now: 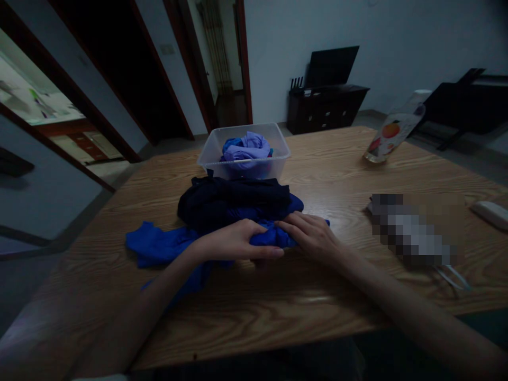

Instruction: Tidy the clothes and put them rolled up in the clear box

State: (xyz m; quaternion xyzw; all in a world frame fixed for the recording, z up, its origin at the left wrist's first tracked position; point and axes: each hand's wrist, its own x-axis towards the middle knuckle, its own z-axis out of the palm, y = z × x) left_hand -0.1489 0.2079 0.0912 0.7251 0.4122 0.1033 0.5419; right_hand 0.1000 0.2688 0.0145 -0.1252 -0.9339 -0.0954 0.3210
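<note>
A bright blue garment (161,244) lies bunched on the table in front of me, one part spread out to the left. My left hand (234,241) grips its rolled-up middle, thumb along the near side and the other fingers mostly hidden. From the right, my right hand (313,235) has its fingers curled over the same bundle, close to the left thumb. Right behind the blue cloth sits a dark, nearly black garment (234,198), folded into a heap. A clear plastic bin (283,159) stands beyond it, with purple and blue cloths (248,149) inside.
On the wooden table (317,174), a bottle with fruit pictures (387,138) stands at the far right. A blurred-out item (415,233) with a white strap lies nearer, beside a white object (491,213) at the right edge. A television (332,66) on a dark cabinet is across the room.
</note>
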